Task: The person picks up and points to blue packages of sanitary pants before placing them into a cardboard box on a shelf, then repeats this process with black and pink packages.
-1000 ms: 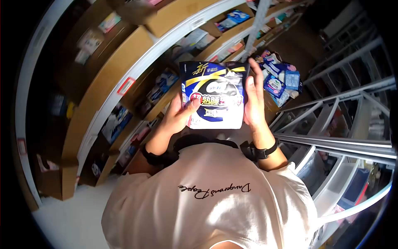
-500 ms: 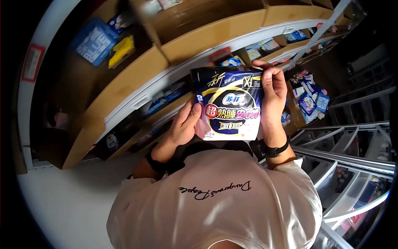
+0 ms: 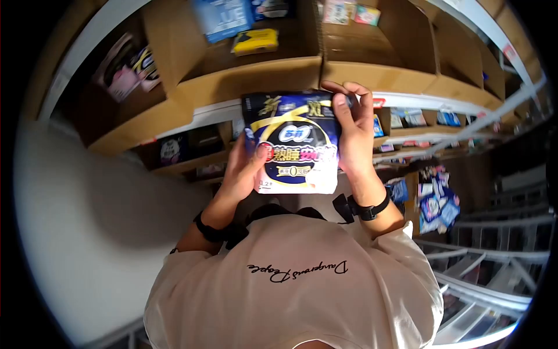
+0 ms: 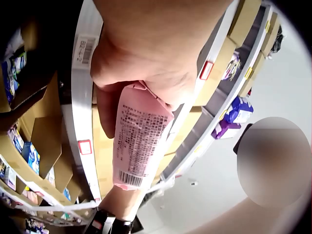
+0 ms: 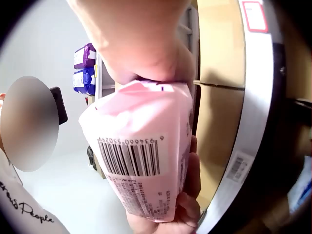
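Observation:
A dark blue and pink-white package (image 3: 295, 145) with gold bands is held upright between both hands in the head view. My left hand (image 3: 241, 168) grips its lower left side, thumb on the front. My right hand (image 3: 356, 131) pinches its upper right corner, thumb in front. In the left wrist view the package's pink side (image 4: 139, 139) shows fine print and a barcode, below the left hand (image 4: 146, 53). From the right wrist, a larger barcode faces the camera on the pink package (image 5: 141, 146), under the right hand (image 5: 141, 39).
Cardboard bins (image 3: 250, 75) on white shelving stand beyond the package, holding a blue pack (image 3: 224, 20) and a yellow pack (image 3: 256, 42). At the right is a pile of blue packs (image 3: 437, 203). White racks (image 3: 488, 285) stand at the lower right.
The head view has swung so the shelf bins now lie straight beyond the package. Both hands keep hold of it; the right hand has gone from lying along its side to pinching the upper corner.

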Action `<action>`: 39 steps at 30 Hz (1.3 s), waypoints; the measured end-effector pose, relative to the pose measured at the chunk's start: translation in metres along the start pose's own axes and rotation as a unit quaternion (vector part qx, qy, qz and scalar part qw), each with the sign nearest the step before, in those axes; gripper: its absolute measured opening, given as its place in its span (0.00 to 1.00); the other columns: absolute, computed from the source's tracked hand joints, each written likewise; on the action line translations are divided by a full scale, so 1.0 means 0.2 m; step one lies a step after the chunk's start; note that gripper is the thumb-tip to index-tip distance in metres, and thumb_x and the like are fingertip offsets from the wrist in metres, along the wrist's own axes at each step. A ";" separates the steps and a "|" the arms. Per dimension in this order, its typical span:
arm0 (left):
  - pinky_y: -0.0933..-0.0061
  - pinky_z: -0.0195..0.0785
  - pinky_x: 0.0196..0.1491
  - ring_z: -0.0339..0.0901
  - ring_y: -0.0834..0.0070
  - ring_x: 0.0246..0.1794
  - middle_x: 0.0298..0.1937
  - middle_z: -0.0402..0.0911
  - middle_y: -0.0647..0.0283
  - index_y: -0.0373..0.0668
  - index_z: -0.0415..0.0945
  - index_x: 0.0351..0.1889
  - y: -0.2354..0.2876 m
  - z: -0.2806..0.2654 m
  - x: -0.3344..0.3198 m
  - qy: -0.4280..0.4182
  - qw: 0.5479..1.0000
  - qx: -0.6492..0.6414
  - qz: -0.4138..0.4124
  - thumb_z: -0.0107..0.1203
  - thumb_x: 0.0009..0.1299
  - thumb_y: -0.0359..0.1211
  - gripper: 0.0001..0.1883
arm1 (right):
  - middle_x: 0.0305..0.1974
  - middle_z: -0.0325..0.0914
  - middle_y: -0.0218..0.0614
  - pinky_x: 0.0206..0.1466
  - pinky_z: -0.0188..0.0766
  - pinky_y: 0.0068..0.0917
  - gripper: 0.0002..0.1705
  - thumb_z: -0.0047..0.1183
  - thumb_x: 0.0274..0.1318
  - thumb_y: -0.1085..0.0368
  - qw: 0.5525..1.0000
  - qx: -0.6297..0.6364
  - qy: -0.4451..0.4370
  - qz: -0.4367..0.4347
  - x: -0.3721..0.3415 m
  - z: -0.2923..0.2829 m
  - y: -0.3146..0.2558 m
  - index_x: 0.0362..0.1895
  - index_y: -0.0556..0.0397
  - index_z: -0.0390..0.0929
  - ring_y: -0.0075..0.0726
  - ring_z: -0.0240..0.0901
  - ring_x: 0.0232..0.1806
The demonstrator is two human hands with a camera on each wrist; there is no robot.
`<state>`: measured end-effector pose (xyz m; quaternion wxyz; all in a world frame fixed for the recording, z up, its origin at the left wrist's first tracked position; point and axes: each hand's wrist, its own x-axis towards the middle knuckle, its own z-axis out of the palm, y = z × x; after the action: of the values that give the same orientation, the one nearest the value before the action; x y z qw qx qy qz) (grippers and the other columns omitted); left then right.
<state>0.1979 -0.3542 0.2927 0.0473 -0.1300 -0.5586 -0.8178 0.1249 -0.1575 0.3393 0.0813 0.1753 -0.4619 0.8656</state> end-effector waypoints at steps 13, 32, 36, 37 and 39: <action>0.69 0.73 0.56 0.78 0.71 0.54 0.58 0.77 0.54 0.34 0.64 0.64 0.41 -0.34 -0.47 0.318 0.929 0.019 0.189 0.35 0.81 0.44 0.24 | 0.51 0.71 0.42 0.50 0.74 0.27 0.38 0.57 0.64 0.63 0.918 0.032 -0.362 0.161 -0.08 0.60 0.38 0.69 0.58 0.48 0.31 0.75 0.49; 0.71 0.66 0.60 0.73 0.75 0.57 0.59 0.74 0.59 0.35 0.60 0.67 0.48 -0.54 -0.15 0.129 0.983 0.055 0.115 0.54 0.74 0.34 0.26 | 0.57 0.69 0.45 0.53 0.72 0.28 0.37 0.55 0.66 0.61 0.942 -0.080 -0.319 0.074 0.10 0.52 0.29 0.70 0.53 0.48 0.33 0.73 0.53; 0.71 0.66 0.60 0.73 0.75 0.57 0.60 0.73 0.59 0.36 0.61 0.66 0.38 -0.42 -0.02 0.090 0.991 0.015 0.095 0.55 0.74 0.32 0.25 | 0.58 0.69 0.46 0.53 0.72 0.28 0.37 0.55 0.66 0.61 0.946 -0.107 -0.300 0.056 0.16 0.37 0.16 0.70 0.53 0.48 0.34 0.72 0.54; 0.71 0.66 0.60 0.72 0.75 0.57 0.60 0.73 0.59 0.36 0.61 0.65 0.38 -0.39 -0.01 0.090 0.992 0.009 0.092 0.55 0.73 0.32 0.25 | 0.58 0.69 0.46 0.53 0.72 0.28 0.37 0.55 0.66 0.61 0.946 -0.113 -0.297 0.056 0.16 0.35 0.12 0.70 0.53 0.48 0.34 0.72 0.54; 0.71 0.63 0.61 0.72 0.75 0.57 0.60 0.73 0.59 0.36 0.61 0.66 0.35 -0.36 -0.01 0.095 0.989 0.027 0.106 0.54 0.74 0.32 0.25 | 0.56 0.71 0.45 0.54 0.72 0.29 0.36 0.55 0.66 0.61 0.942 -0.128 -0.305 0.059 0.17 0.32 0.07 0.69 0.54 0.48 0.35 0.72 0.54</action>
<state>0.2034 -0.4464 0.3317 0.1899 -0.1084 -0.5569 -0.8013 0.1031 -0.2190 0.3735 -0.0930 0.3916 -0.5811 0.7074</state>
